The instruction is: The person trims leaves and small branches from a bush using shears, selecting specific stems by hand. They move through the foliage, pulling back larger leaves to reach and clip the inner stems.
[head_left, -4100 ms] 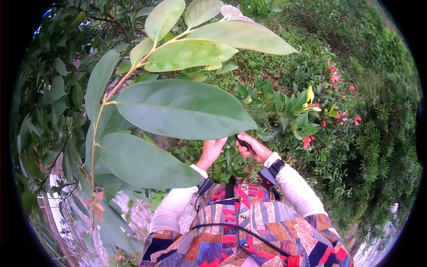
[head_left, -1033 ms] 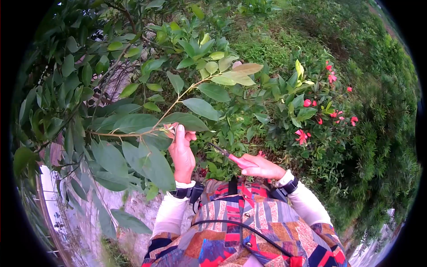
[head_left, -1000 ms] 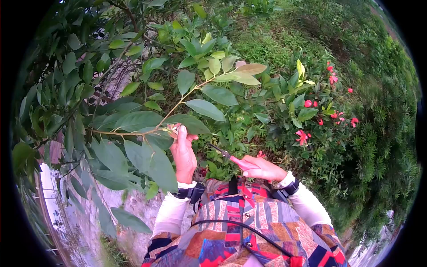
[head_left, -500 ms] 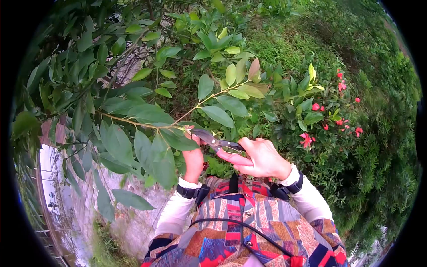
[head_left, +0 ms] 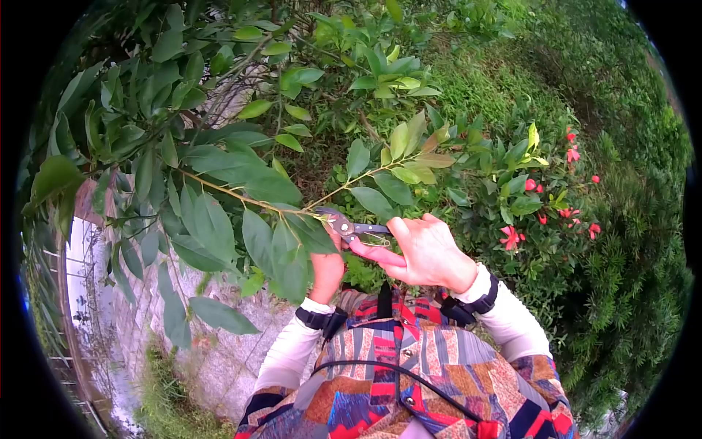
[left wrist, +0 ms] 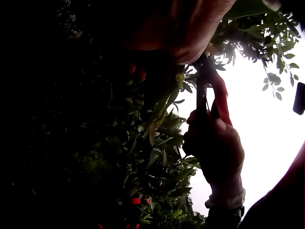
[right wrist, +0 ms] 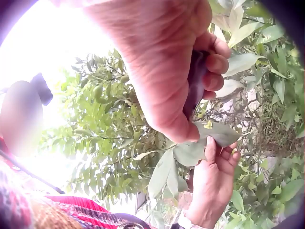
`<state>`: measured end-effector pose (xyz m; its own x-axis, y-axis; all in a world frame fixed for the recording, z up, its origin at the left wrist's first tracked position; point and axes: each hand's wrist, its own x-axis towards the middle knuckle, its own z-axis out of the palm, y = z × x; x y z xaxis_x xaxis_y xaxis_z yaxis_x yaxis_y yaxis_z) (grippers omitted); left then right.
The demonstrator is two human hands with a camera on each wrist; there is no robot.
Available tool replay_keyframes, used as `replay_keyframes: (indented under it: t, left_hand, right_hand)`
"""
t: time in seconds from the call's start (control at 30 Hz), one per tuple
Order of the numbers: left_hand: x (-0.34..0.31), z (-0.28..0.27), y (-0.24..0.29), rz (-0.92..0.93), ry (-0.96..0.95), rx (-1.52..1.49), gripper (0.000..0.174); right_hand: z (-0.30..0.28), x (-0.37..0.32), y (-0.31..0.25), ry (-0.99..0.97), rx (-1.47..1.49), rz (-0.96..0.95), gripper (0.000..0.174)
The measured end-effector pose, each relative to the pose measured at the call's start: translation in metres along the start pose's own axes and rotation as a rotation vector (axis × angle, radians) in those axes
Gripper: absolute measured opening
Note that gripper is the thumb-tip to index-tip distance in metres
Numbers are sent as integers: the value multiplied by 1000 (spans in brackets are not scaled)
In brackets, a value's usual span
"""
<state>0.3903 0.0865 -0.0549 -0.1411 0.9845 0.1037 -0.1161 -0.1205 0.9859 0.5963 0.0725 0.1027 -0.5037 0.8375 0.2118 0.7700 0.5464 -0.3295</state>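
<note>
In the head view the right hand [head_left: 437, 254] grips pruning shears [head_left: 373, 252] with red and black handles; their dark blades lie against the branch [head_left: 252, 200] near a fork. The left hand [head_left: 327, 272], partly behind leaves and the shears, is raised at that same spot. From the right wrist view, the left hand [right wrist: 214, 188] pinches the branch by a broad leaf [right wrist: 190, 150], thumb and fingers together, while the fingers of the right hand [right wrist: 157, 67] curl round the dark handle [right wrist: 195, 81]. The left wrist view is dark, with the shears [left wrist: 221, 98] upright in the right hand [left wrist: 219, 148].
Dense foliage [head_left: 110, 132] fills the left of the head view. A bush with red flowers [head_left: 511, 238] stands at the right, and grass [head_left: 482, 80] lies beyond. Pale paving [head_left: 219, 366] shows at the lower left, beside the patterned garment [head_left: 409, 366].
The right hand has brought the shears from beside the left hand up to the branch, and their handles have spread. The left hand, low earlier, has risen to the branch. The view has shifted slightly.
</note>
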Motion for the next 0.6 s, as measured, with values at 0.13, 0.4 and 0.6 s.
replay_keyframes:
  t: [0.13, 0.4, 0.6]
  left_hand:
    - [-3, 0, -1, 9, -5, 37, 22]
    - [-8, 3, 2, 289, 68, 316, 30]
    - [-11, -2, -1, 150, 15, 230, 33]
  right_hand:
    - [-1, 1, 0, -23, -36, 9, 43]
    - [-1, 7, 0, 32, -75, -76, 40]
    - [4, 6, 0, -31, -74, -46, 41]
